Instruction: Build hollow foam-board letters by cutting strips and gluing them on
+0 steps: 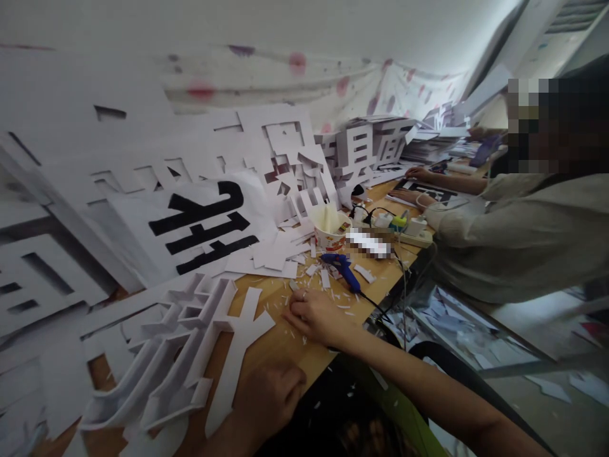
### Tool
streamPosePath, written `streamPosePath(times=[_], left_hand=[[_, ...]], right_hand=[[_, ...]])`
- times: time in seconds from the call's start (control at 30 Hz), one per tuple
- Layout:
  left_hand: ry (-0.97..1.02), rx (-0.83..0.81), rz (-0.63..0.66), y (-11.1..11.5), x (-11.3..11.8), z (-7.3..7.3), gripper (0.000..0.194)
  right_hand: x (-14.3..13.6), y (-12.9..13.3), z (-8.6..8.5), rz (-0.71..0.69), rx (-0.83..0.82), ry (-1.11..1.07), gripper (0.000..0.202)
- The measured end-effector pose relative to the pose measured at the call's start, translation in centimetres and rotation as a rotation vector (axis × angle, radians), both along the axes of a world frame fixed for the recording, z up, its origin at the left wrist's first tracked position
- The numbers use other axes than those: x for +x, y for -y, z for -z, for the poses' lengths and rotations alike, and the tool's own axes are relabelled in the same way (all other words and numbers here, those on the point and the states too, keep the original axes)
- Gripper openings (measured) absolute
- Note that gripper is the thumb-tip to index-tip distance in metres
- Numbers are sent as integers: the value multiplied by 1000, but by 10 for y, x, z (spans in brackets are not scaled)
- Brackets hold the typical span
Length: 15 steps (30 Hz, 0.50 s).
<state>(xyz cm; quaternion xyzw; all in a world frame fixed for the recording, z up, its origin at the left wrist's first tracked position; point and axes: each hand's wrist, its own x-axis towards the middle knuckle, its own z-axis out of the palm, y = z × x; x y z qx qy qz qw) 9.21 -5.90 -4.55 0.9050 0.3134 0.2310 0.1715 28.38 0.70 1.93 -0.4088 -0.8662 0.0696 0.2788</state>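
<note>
My right hand (314, 315) rests on the wooden tabletop, its fingers bent and pressed together. A small greyish piece (294, 286) shows at its fingertips, too small to name. Just beyond lies a blue hot glue gun (346, 271) with a dark cord. Closer to me, my left hand (273, 397) is curled, dim and slightly blurred; whatever its fingers hold is hidden. Beside it lies a flat white foam-board character stroke (242, 349). To the left of that stands a white hollow character (178, 343) with raised side walls.
White cut-out boards (57, 158) lean against the wall, with a black character print (209, 222) before them. A paper tub (329, 228) holds pale strips. Scraps litter the table (280, 343). On the right, a co-worker's hands (412, 193) rest near a black-and-white sheet (438, 192); a power strip (416, 235) sits nearer.
</note>
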Motion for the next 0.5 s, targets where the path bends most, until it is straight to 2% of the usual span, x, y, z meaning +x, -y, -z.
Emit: streamPosePath(times=[0.13,0.23,0.37,0.5], left_hand=[[-21,-66,-6,0,0,-9,23],[-33,-71,-10,-1,0,-9,25],[-17,-26,-7,0,0,-6,24],[-30,-46,-14,-1,0,-7,23]], right_hand=[[-3,1,-6,-110,31,-43,20],[-5,-3,-2,-142,17,6,39],[-13,-5,10,-180,-7,141,53],[-18,2,11,-174,-73,102,78]])
